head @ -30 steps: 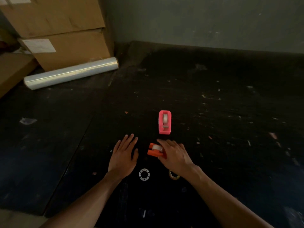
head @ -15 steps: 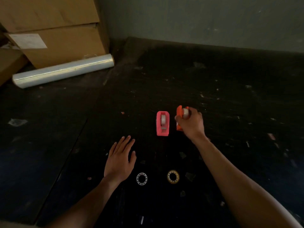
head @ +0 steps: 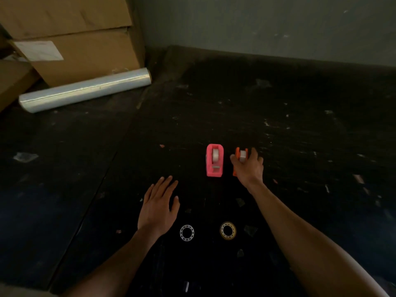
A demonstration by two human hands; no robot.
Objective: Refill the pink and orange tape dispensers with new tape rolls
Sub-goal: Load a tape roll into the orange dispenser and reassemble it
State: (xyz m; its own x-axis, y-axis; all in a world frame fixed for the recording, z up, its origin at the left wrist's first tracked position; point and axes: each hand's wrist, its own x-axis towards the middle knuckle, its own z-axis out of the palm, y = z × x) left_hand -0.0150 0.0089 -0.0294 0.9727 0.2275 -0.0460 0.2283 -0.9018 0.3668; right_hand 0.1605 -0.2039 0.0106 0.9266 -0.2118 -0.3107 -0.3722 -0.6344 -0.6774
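The pink tape dispenser (head: 215, 160) stands upright on the dark mat (head: 278, 129) with a white tape roll in it. Just to its right, my right hand (head: 248, 167) grips the orange tape dispenser (head: 238, 156), which also carries a white roll; most of its body is hidden under my fingers. My left hand (head: 157, 207) lies flat and open on the mat, nearer to me and left of the pink dispenser. Close to me lie a white empty tape core (head: 187, 232) and a yellowish tape core (head: 228, 230).
A roll of clear stretch film (head: 85, 90) lies at the back left in front of stacked cardboard boxes (head: 75, 39). A grey wall (head: 267, 24) closes the far side. Small scraps litter the mat.
My right hand carried the orange dispenser from near my left hand out to the right side of the pink dispenser. The two cores it covered are now exposed. My left hand stayed put.
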